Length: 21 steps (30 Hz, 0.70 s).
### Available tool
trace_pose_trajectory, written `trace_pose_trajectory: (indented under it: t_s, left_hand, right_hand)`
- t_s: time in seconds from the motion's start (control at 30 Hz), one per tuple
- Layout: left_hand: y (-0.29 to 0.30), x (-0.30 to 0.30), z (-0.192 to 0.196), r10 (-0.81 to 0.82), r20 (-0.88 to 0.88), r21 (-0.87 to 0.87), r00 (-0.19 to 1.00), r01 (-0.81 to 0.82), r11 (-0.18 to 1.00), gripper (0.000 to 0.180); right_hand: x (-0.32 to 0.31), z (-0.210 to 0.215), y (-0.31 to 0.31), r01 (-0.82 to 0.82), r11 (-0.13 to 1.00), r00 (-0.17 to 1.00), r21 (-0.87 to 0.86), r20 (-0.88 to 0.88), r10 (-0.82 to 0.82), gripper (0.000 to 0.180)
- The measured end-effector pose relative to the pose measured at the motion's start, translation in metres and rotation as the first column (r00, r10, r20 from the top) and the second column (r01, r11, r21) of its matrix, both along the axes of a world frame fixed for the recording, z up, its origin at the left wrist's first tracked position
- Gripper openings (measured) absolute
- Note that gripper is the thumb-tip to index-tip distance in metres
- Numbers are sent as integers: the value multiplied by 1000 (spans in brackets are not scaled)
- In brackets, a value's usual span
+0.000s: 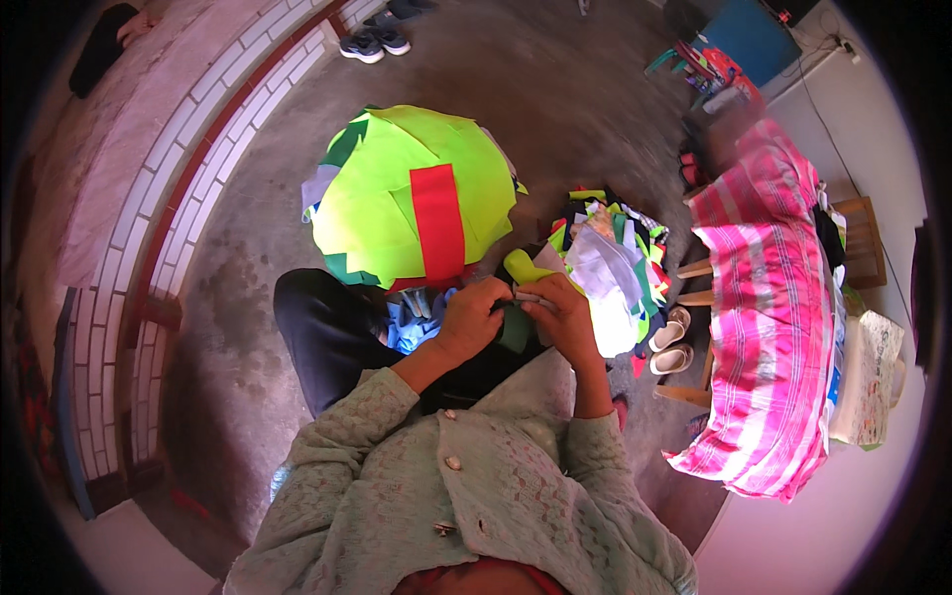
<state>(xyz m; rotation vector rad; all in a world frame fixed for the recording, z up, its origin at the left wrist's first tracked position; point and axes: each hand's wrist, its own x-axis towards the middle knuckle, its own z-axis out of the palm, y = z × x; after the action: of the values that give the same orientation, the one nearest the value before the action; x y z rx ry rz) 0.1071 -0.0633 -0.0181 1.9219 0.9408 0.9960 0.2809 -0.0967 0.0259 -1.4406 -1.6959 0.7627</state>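
Over my lap both hands are brought close together, fingers pinched. My left hand (472, 323) and my right hand (567, 319) grip a dark green cloth piece (516, 329) that hangs between them. A small pale strip (529, 296) shows at my right fingertips; its kind is too small to make out. Just beyond the fingers lies a yellow-green cloth piece (524, 267). In front of my left hand sits a large round heap of yellow-green cloth pieces (367, 203), with a red cloth strip (436, 220) on top.
Mixed cloth scraps (605, 268) are piled to the right of my hands. Beige shoes (671, 358) stand by a wooden-legged seat under a pink checked cover (759, 347). Blue cloth (412, 325) lies by my left knee. A white-brick ledge (159, 198) runs along the left; dark shoes (375, 44) stand far off.
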Motion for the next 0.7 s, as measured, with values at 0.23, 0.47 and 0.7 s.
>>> trace_pose_trajectory:
  t_s: [0.23,0.47,0.7]
  left_hand:
    - [-3,-19,7,1,96,-20,995,1,1000,24]
    - [-9,-40,40,88,333,-18,939,-87,996,24]
    - [3,-58,90,175,319,41,931,-198,979,36]
  right_hand:
    - [17,-19,13,168,963,934,-210,-279,-224,16]
    - [-5,-30,24,408,913,912,-8,59,-407,23]
    - [-19,-54,22,497,857,852,139,112,-512,22]
